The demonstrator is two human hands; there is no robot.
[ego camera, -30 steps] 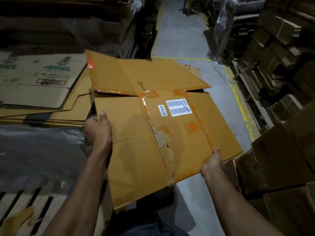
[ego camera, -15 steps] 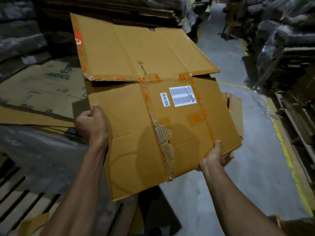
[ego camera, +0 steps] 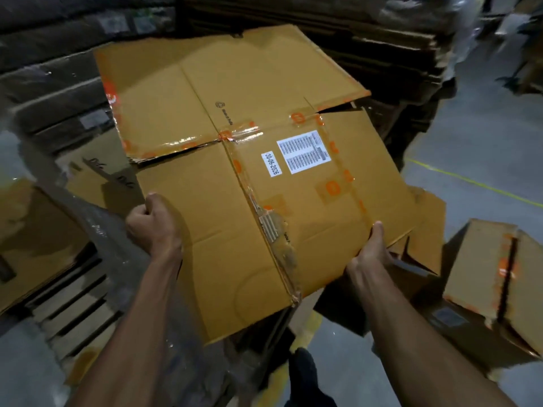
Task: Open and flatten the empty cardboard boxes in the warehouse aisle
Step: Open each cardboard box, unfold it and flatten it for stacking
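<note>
Flattened cardboard box (ego camera: 235, 177) was held in the air between both hands, tilted away from the body, above a wooden pallet (ego camera: 73, 315) at the left and the grey aisle floor (ego camera: 484, 160) at the right. Not resting on anything visible.

Step in hand, as judged: carrying the flat sheet to a stack. To do it well, keep both side edges pinched level so the torn taped seam (ego camera: 276, 233) down the middle does not fold, and lay it square on the stacked cardboard (dim, behind).

Left hand (ego camera: 154, 223) gripped the box's left edge, fingers curled under, thumb on top, forearm reaching straight forward. Right hand (ego camera: 371, 249) gripped the lower right edge, thumb lying along the top face, fingers hidden beneath.

A white label (ego camera: 304, 151) faced up. Another box (ego camera: 496, 277), not yet flattened, sat on the floor at right.
</note>
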